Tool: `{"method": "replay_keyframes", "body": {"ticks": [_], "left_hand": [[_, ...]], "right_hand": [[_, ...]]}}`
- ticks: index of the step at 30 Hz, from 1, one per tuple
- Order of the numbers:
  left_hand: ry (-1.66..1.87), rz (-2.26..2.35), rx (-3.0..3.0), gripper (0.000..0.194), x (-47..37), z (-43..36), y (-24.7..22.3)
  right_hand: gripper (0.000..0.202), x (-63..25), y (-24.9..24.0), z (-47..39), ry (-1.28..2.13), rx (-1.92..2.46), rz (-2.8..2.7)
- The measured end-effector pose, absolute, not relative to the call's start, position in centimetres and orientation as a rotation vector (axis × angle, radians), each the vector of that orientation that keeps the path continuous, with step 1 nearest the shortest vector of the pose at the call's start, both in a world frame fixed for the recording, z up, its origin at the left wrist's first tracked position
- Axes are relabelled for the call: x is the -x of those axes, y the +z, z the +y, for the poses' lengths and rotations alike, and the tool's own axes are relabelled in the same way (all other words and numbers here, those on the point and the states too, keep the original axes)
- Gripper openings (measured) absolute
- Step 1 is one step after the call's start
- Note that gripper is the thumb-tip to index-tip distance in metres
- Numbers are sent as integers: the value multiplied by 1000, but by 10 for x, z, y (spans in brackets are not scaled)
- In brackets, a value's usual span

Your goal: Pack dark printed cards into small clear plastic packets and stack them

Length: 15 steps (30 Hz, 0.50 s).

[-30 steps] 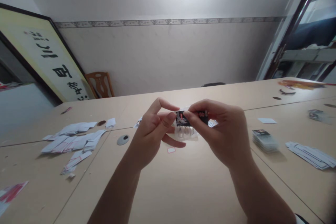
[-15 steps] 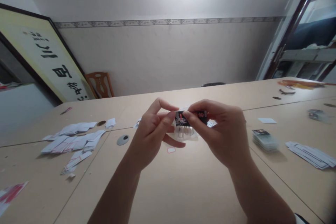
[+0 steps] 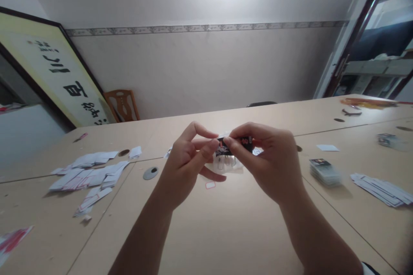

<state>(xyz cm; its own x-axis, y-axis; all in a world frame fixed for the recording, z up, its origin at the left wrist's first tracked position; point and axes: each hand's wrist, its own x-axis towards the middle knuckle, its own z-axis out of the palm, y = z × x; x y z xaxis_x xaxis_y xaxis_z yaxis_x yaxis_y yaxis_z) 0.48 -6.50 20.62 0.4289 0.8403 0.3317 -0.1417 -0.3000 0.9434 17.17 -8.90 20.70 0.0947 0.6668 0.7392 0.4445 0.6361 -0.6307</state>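
Between both hands, above the middle of the table, is a small clear plastic packet (image 3: 226, 163) with a black printed header. Slim curved shapes show through its clear part, too small to identify. My left hand (image 3: 190, 159) pinches the packet's left end between thumb and forefinger, its other fingers spread behind and below. At the right end, my right hand (image 3: 267, 154) grips the black header, thumb across the front. A small white label with a red border (image 3: 210, 185) lies on the table (image 3: 226, 232) just below the packet.
Loose white paper slips (image 3: 87, 176) are heaped at left beside a grey cable-hole cover (image 3: 150, 173). On the right are a stack of clear packets (image 3: 324, 172), a fan of white strips (image 3: 380, 189) and another packet pile (image 3: 389, 141). A wooden chair (image 3: 121, 105) stands behind.
My left thumb has slid slightly right along the packet's black header. Both hands keep their grip, and the packet stays in nearly the same place.
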Motion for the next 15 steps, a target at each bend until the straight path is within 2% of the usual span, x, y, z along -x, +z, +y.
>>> {"method": "replay_keyframes", "body": {"ticks": [15], "left_hand": [[1300, 830, -1782, 24, -9, -67, 202]], "right_hand": [[11, -178, 208, -78, 263, 1044, -1635]]}}
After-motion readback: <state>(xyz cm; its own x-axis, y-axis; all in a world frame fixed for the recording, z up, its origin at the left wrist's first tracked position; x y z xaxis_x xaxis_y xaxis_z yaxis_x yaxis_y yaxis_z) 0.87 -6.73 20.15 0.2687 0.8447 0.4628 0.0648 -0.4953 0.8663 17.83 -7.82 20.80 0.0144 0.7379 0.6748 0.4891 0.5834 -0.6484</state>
